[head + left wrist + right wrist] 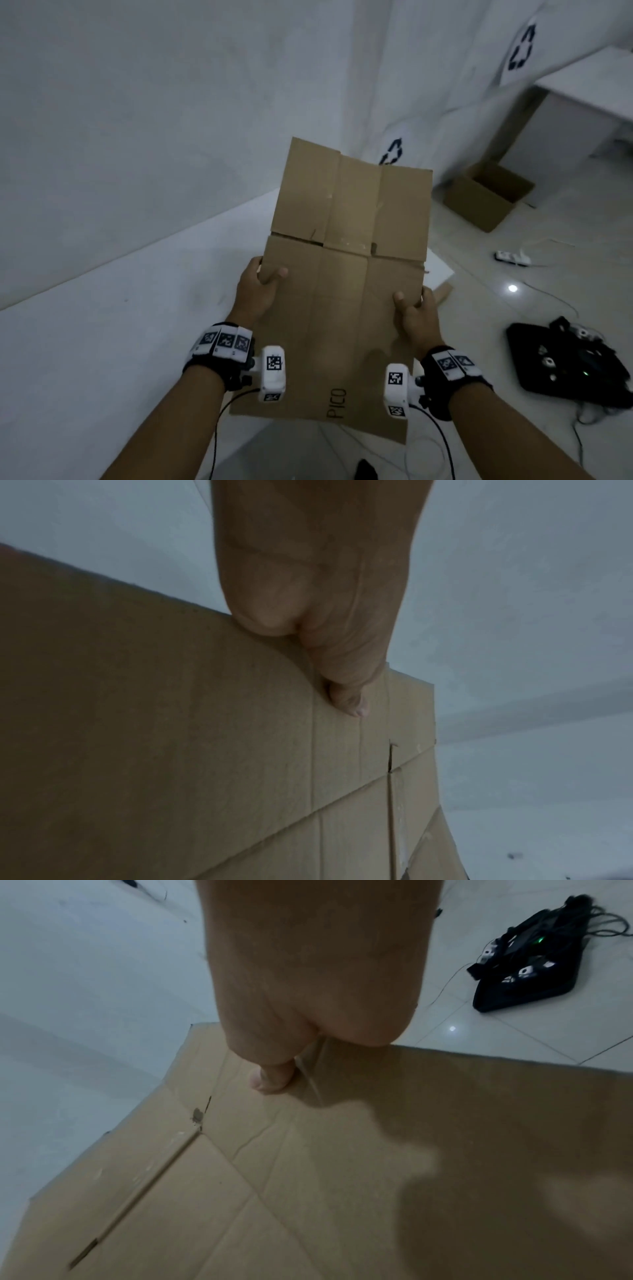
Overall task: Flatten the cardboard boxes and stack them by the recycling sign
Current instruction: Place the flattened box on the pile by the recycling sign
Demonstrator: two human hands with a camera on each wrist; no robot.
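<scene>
A flattened cardboard box (pixel 342 291), printed "PICO", is held in the air over the white counter (pixel 102 342) and the floor. The left hand (pixel 260 287) grasps its left edge, thumb on top; the right hand (pixel 416 313) grasps its right edge likewise. Beyond, an unflattened open box (pixel 486 197) stands on the floor near a recycling sign (pixel 392 152) on the wall.

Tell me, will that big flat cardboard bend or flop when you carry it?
Probably a bit. The flattened cardboard box is scored with creases and slits, so its far flaps may hinge. It likely feels light: the left hand and right hand hold it just by pinching the side edges. It looks stiff enough to stay mostly flat.
</scene>
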